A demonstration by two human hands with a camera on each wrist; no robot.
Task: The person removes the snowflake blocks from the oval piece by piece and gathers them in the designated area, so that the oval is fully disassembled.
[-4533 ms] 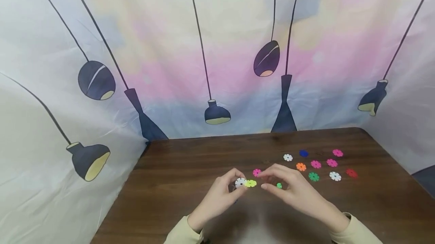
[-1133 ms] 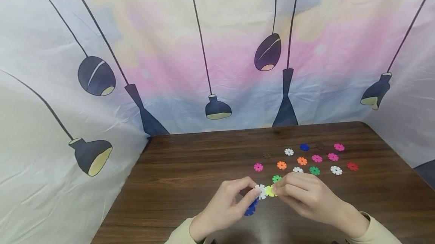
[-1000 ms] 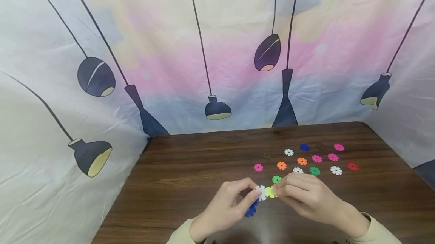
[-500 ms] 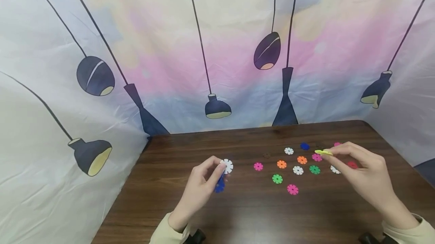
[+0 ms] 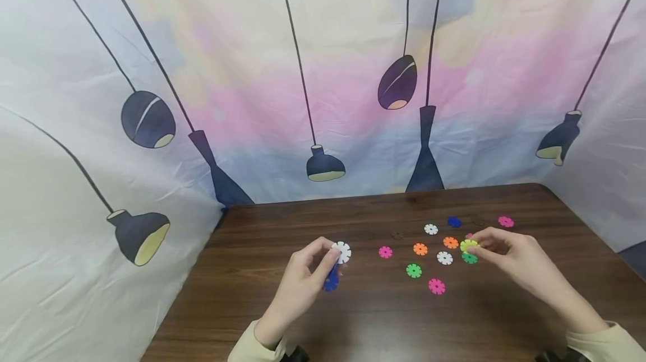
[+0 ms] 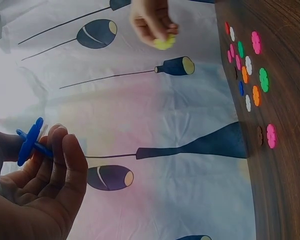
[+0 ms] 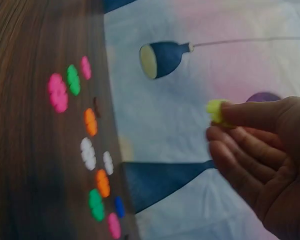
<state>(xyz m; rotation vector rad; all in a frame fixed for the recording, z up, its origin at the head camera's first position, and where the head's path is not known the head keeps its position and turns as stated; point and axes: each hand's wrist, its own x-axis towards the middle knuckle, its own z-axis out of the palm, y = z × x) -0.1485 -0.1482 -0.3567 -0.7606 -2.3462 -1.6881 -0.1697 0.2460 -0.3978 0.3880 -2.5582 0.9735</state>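
Note:
Between thumb and fingers my left hand [image 5: 299,283] pinches a white notched plastic disc [image 5: 343,252]. Blue notched discs [image 5: 331,281] hang joined below it; in the left wrist view a blue disc [image 6: 31,142] is crossed by another blue piece. My right hand [image 5: 520,258] pinches a yellow notched disc [image 5: 467,246], held up over the loose discs and apart from the left hand's pieces. Under it, a green disc [image 5: 469,259] is partly covered. The right wrist view has the yellow disc [image 7: 217,111] at the thumb tip.
Several loose notched discs lie spread on the brown wooden table [image 5: 242,272], among them a pink disc [image 5: 437,286], a light green disc [image 5: 414,270], an orange disc [image 5: 420,249] and a white disc [image 5: 444,258]. A lamp-printed cloth [image 5: 272,98] hangs behind.
Both hands were together, with the yellow disc against the white one; they parted, the yellow disc going with the right hand. In the last half second that hand came slightly lower and left.

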